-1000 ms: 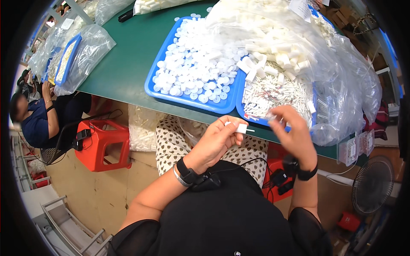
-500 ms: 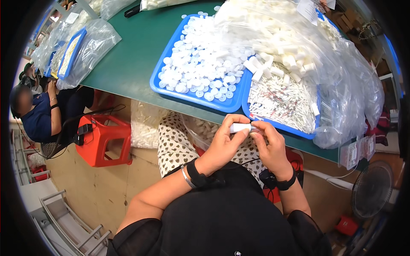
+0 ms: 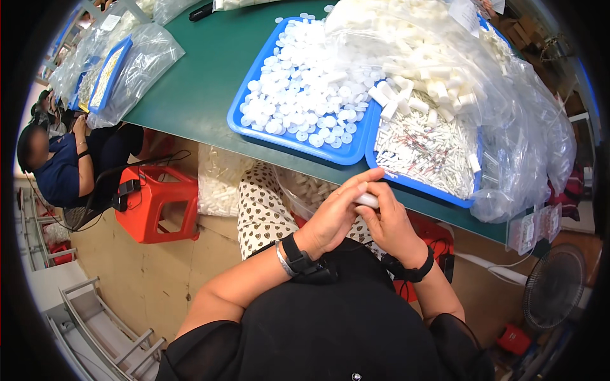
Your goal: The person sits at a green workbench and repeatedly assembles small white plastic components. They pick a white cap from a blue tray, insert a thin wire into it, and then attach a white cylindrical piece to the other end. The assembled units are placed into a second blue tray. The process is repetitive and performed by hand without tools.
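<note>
My right hand (image 3: 395,221) is closed around a small white tube-shaped piece (image 3: 367,200), whose rounded side shows between the thumb and fingers. Against it lies my left hand (image 3: 337,216), its fingers stretched out and touching the right fingertips; whether they also touch the piece is hidden. Both hands are over my lap, just off the table's near edge. Beyond them stands a blue tray (image 3: 302,143) heaped with translucent white discs (image 3: 305,89). Beside it to the right, a second blue tray (image 3: 419,192) holds many thin white pieces with some reddish bits (image 3: 426,149).
A large clear bag of white foam-like cylinders (image 3: 438,57) covers the right trays' back. The green table (image 3: 171,95) runs left. A red stool (image 3: 152,203), a seated person (image 3: 57,162) and a fan (image 3: 554,286) stand around. A black marker (image 3: 201,12) lies at the far edge.
The left fingers have straightened out and no longer pinch the piece. The piece has turned and sits deeper in the right hand. The view has shifted slightly.
</note>
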`<state>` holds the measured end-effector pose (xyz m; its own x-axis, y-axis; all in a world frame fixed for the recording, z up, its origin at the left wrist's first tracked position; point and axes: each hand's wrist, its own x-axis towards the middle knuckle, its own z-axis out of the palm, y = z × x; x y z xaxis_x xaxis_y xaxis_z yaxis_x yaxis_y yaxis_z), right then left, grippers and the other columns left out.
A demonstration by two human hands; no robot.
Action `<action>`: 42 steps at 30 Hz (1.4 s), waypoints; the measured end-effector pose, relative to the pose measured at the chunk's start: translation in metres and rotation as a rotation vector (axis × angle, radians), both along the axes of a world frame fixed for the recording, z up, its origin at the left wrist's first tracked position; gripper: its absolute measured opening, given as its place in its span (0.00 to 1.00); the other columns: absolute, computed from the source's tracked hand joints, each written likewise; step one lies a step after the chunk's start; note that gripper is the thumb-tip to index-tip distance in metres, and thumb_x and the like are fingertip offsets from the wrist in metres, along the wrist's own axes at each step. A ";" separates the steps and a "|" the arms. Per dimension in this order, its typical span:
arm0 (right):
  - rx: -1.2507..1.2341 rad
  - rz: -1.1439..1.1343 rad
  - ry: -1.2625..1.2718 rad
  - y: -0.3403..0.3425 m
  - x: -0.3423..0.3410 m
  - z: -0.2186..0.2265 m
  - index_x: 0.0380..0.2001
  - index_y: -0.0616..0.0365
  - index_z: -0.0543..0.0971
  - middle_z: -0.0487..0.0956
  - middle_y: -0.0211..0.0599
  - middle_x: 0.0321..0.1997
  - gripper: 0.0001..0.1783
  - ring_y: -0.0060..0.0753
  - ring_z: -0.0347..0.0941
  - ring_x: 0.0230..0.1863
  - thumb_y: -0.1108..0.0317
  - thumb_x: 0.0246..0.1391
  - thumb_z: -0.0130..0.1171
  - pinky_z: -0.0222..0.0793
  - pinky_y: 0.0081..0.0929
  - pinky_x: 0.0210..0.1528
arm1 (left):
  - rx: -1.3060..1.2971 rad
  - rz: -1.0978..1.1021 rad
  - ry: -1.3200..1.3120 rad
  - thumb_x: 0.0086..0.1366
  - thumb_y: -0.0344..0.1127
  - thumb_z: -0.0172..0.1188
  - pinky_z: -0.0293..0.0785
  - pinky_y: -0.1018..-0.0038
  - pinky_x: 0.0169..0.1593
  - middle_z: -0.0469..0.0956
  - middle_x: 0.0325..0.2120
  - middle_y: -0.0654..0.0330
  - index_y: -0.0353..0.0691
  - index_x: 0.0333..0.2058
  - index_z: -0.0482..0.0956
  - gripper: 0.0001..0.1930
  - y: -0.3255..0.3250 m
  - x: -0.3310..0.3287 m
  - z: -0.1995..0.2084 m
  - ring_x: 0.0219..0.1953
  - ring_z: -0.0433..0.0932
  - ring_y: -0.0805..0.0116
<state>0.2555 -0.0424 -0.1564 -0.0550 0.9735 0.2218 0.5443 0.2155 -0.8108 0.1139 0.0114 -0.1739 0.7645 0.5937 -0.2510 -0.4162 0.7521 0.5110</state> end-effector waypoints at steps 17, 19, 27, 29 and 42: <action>0.110 -0.061 -0.342 -0.001 -0.013 -0.003 0.41 0.62 0.74 0.77 0.45 0.32 0.09 0.50 0.76 0.27 0.72 0.58 0.58 0.71 0.38 0.28 | -0.350 0.108 -0.253 0.74 0.47 0.46 0.59 0.60 0.68 0.60 0.66 0.61 0.47 0.64 0.60 0.24 -0.019 -0.003 -0.018 0.66 0.61 0.64; 0.051 -0.114 -0.293 -0.002 -0.019 -0.011 0.43 0.62 0.73 0.77 0.47 0.33 0.10 0.53 0.76 0.29 0.71 0.59 0.56 0.71 0.40 0.29 | -0.321 0.102 -0.209 0.75 0.51 0.43 0.59 0.61 0.68 0.59 0.66 0.61 0.47 0.65 0.59 0.26 -0.017 -0.003 -0.013 0.66 0.61 0.64; -0.009 -0.058 -0.188 -0.004 -0.016 -0.006 0.47 0.63 0.70 0.77 0.52 0.36 0.12 0.57 0.77 0.34 0.73 0.61 0.54 0.72 0.44 0.32 | -0.112 0.071 -0.036 0.74 0.56 0.41 0.58 0.61 0.68 0.60 0.65 0.58 0.45 0.65 0.57 0.29 -0.013 -0.007 -0.006 0.66 0.61 0.64; -0.003 -0.032 -0.256 -0.006 -0.016 -0.006 0.47 0.63 0.70 0.77 0.52 0.36 0.12 0.57 0.77 0.34 0.73 0.61 0.54 0.72 0.43 0.33 | -0.149 0.075 -0.061 0.74 0.56 0.41 0.58 0.61 0.68 0.60 0.65 0.58 0.45 0.65 0.57 0.29 -0.016 -0.004 -0.010 0.66 0.61 0.63; -0.106 -0.053 0.095 0.000 -0.021 -0.010 0.46 0.64 0.70 0.79 0.49 0.34 0.10 0.47 0.77 0.31 0.69 0.65 0.51 0.72 0.36 0.34 | 0.002 0.069 0.069 0.75 0.58 0.33 0.62 0.64 0.65 0.61 0.64 0.57 0.45 0.67 0.54 0.31 -0.017 -0.010 -0.006 0.63 0.65 0.65</action>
<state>0.2349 -0.0428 -0.1663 0.0136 0.9927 0.1194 0.4722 0.0989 -0.8759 0.1042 -0.0060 -0.1801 0.7027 0.6448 -0.3007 -0.4303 0.7218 0.5421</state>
